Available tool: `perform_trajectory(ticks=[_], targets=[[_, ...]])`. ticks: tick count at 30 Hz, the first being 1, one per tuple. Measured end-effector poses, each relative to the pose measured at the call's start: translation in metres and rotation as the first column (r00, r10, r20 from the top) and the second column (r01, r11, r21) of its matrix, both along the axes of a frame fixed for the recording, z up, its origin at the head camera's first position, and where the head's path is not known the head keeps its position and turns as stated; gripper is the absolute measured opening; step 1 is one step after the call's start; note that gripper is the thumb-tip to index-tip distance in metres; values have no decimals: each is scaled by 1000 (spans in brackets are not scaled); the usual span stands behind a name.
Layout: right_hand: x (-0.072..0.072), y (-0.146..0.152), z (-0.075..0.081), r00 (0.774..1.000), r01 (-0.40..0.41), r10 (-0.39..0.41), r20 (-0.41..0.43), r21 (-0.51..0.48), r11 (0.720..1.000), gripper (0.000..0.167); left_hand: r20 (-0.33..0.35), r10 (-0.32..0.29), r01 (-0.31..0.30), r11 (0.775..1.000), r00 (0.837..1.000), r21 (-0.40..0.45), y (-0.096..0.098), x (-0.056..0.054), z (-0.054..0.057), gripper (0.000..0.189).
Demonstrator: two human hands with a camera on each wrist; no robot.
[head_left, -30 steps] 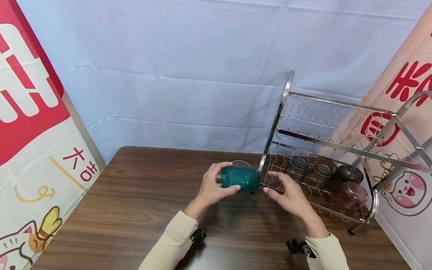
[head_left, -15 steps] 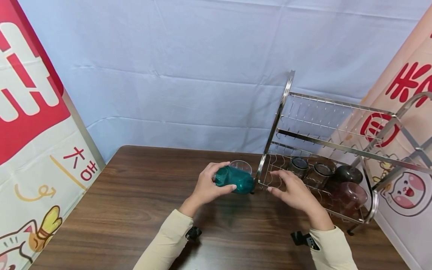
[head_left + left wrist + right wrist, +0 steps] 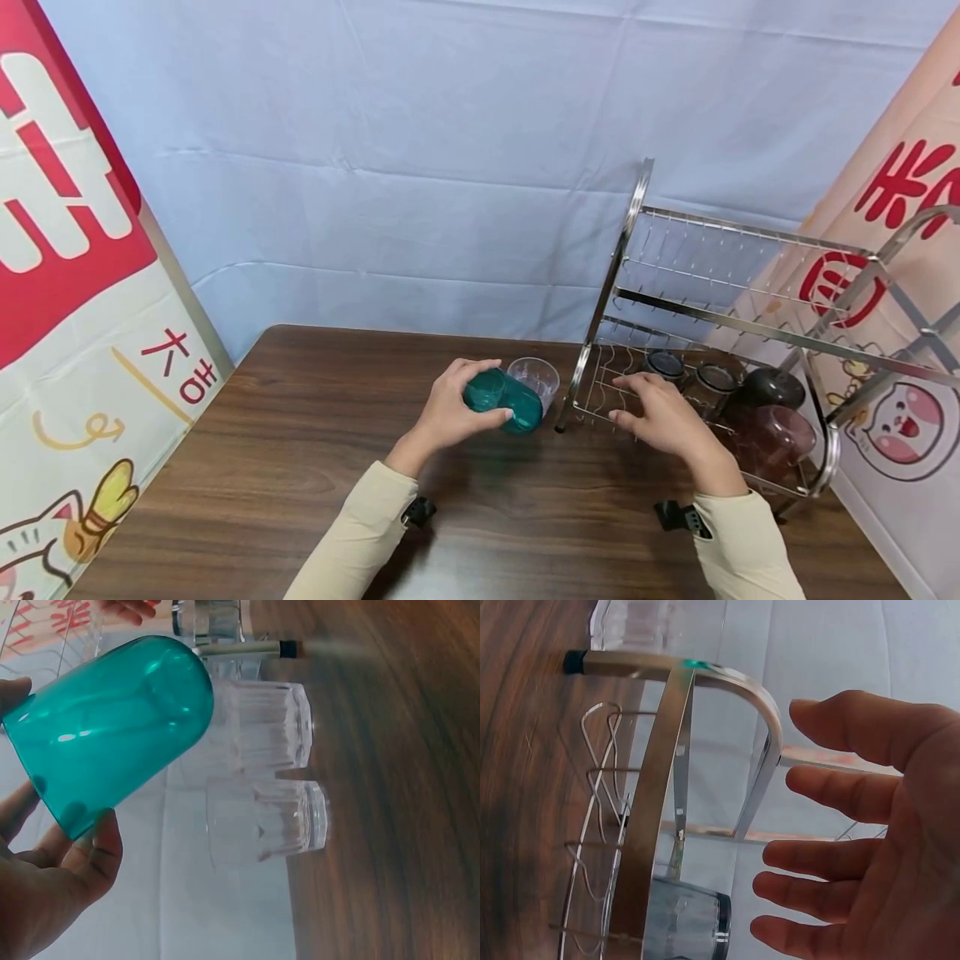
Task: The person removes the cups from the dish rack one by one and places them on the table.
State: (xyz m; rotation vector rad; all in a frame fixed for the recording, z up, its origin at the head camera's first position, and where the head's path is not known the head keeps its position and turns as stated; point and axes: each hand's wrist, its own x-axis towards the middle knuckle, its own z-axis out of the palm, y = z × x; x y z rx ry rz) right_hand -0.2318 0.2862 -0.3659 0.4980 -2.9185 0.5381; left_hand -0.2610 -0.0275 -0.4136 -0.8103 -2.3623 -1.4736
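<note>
My left hand grips a translucent teal cup near its rim, between thumb and fingers. The cup is tilted, its rounded base pointing right and towards me, and it is held above the wooden table. Beyond it, two clear faceted cups stand on the table in the left wrist view; in the head view one clear cup shows, partly covered by the teal one. My right hand holds nothing, its fingers apart and slightly bent, in front of the left end of a metal dish rack.
On the rack's lower tier sit two clear glasses with dark rims, a dark cup and a pinkish see-through cup. The brown wooden table ends at a pale blue cloth. Printed banners hang at both sides.
My left hand has moved left with the teal cup and tilted it from nearly level, baring more of the clear cup behind. The right hand has drifted slightly right.
</note>
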Motion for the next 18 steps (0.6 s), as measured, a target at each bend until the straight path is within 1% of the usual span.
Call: perform_trajectory(ticks=[4,7,11,15,18], targets=[[-3,4,2,1000,23,-23,7,19,1000,48,6,-19,19,1000,1000,6,-5,-2,1,62],[-6,7,3,999,33,-33,-4,41,999,48,27,-26,27,1000,999,-4,-10,-4,2,60],[-10,9,4,998,57,-57,-4,72,996,48,45,-16,19,998,999,-61,-16,-4,4,60],[-12,12,4,995,94,-95,13,98,991,50,32,-21,25,993,999,-117,-22,-5,6,60],[-14,16,4,992,118,-121,19,113,987,51,35,-25,31,988,999,-154,-26,-7,6,61]])
